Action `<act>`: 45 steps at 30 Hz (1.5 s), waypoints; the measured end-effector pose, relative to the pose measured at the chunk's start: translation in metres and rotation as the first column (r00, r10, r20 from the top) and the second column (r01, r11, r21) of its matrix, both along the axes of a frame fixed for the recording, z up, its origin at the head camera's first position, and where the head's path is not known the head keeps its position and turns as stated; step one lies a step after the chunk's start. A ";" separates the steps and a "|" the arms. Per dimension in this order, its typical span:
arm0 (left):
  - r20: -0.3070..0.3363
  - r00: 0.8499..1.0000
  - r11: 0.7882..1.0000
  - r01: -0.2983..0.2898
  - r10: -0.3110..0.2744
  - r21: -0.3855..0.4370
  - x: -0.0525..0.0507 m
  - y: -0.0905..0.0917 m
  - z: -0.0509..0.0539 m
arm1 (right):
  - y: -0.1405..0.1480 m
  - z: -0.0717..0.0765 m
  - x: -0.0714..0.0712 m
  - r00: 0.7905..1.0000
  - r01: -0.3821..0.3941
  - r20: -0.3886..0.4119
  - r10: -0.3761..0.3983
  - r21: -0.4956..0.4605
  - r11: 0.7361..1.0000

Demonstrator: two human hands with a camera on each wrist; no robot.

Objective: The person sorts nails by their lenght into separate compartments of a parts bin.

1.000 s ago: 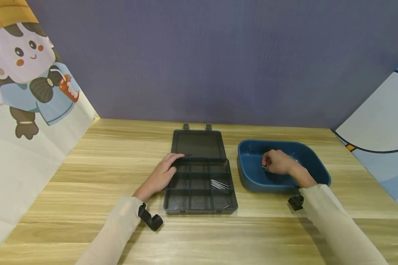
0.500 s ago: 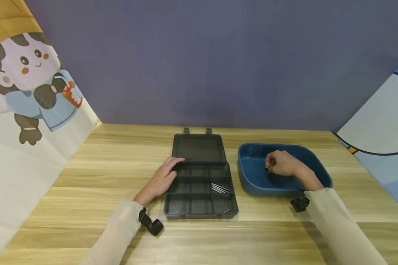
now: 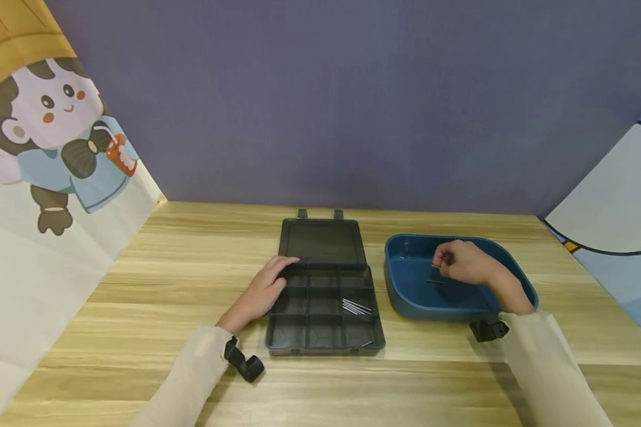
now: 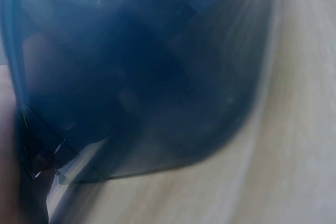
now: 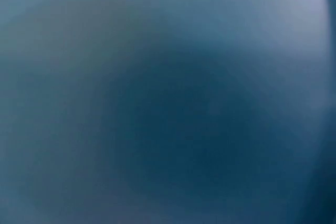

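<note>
Organizer: grey, nine-cell box (image 3: 323, 332) on the counter (image 3: 320, 391); lid (image 3: 323, 240) laid back at its far side.
In organizer: several metal rods (image 3: 356, 306) in right-column middle cell; one short metal piece (image 3: 367, 343) in right-column near cell.
Right of organizer: blue bin (image 3: 443, 312), dark rod (image 3: 435, 281) on its floor.
Beyond organizer: purple-grey wall (image 3: 352, 107); printed panels (image 3: 91, 157) flank the counter.
In the way: right hand (image 3: 467, 263) covers part of bin floor.
Right fingers: curled, tips together, pinching a small thin pin (image 3: 436, 266) over the bin.
Left hand (image 3: 260, 290): at organizer's left edge, fingers loosely extended, gripping nothing visible.
Hard to see: pin detail too small; right wrist view just blue blur; left wrist view mostly blurred dark plastic.
Cut off: both sleeves (image 3: 176, 379), bottom edge.
</note>
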State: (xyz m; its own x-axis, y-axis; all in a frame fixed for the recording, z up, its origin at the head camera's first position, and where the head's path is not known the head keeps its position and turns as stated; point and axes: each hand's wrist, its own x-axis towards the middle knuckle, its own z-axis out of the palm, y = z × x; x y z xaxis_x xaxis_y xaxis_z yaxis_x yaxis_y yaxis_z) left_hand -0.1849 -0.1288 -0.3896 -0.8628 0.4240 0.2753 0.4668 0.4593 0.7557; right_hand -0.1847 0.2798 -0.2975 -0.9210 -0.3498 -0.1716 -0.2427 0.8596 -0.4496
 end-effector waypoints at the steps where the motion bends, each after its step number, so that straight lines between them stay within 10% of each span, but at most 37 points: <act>1: 0.002 1.000 1.000 0.000 0.000 -0.001 0.000 0.000 0.000 | 0.000 0.000 0.001 1.000 0.002 -0.003 -0.002 0.000 1.000; 45: -0.005 1.000 1.000 0.009 -0.009 -0.012 0.000 -0.001 0.000 | -0.073 0.024 0.038 0.976 -0.120 -0.182 0.116 -0.013 0.993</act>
